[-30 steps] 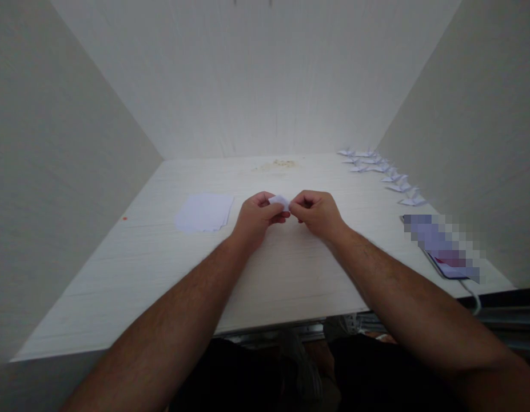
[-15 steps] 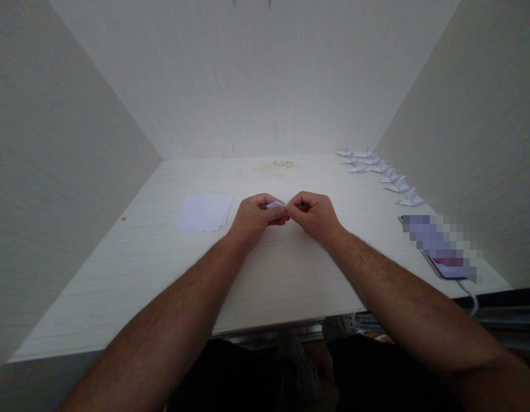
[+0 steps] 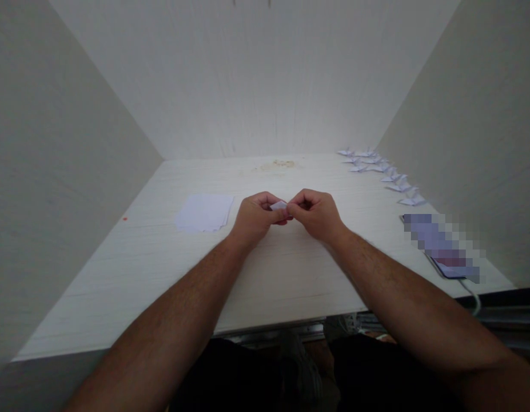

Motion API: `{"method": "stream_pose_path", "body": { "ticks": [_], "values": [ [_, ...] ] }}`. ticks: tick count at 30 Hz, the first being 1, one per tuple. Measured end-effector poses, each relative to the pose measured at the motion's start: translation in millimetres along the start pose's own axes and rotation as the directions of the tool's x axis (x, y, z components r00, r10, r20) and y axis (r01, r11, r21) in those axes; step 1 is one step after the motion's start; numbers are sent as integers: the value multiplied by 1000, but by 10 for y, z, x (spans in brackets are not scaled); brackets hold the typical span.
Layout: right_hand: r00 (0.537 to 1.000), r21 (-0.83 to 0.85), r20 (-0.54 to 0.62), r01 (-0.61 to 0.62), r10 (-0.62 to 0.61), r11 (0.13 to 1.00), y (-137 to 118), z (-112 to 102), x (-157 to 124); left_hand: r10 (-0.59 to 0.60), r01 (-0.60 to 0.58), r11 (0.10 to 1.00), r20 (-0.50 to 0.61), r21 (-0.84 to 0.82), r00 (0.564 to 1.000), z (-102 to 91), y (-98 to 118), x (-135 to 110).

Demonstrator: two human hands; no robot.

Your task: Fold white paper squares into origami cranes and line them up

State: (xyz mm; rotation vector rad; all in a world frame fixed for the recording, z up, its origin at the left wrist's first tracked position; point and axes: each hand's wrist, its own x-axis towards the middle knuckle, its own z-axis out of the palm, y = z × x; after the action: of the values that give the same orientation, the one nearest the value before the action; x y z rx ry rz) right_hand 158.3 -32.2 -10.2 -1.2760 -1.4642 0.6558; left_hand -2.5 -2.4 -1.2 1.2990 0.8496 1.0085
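Observation:
A small piece of folded white paper (image 3: 278,205) is pinched between my two hands above the middle of the table. My left hand (image 3: 258,214) is closed on its left side, thumb over the front. The fingertips of my right hand (image 3: 313,210) pinch the paper's right end, right against the left thumb. Most of the paper is hidden by the fingers. To the left of my left hand lies a stack of white paper sheets (image 3: 203,212).
Several folded paper cranes (image 3: 413,199) stand in rows at the back right of the white table (image 3: 265,286). A blurred phone-like device (image 3: 440,247) with a cable (image 3: 474,300) lies at the right. Walls (image 3: 265,86) enclose the back and both sides.
Both hands stay together on the paper, with only small shifts of the fingers. The right fingertips have moved slightly over the paper's end. The view has shifted a little.

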Motion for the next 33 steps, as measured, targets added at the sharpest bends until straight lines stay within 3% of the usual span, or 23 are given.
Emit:
{"method": "stream_pose_path", "body": {
  "ticks": [7,11,19,27,33],
  "values": [
    [978,-211,-112,148,-174,966,-53,34,-23,11,-12,1000,-26,-19,1000,4,-65,25],
    [964,-195,-135,202,-230,960,-31,65,-16,9,-11,999,-46,-39,999,-2,-91,51],
    [987,-20,-112,112,-113,994,-18,62,-12,14,-12,999,-48,44,999,4,-39,33],
    [985,-57,-129,104,-111,993,-23,49,-18,25,-25,998,3,49,1000,12,-58,33],
    [999,190,-34,3,4,982,-48,65,-8,80,-78,989,-12,123,997,4,-21,25]
  ]
}}
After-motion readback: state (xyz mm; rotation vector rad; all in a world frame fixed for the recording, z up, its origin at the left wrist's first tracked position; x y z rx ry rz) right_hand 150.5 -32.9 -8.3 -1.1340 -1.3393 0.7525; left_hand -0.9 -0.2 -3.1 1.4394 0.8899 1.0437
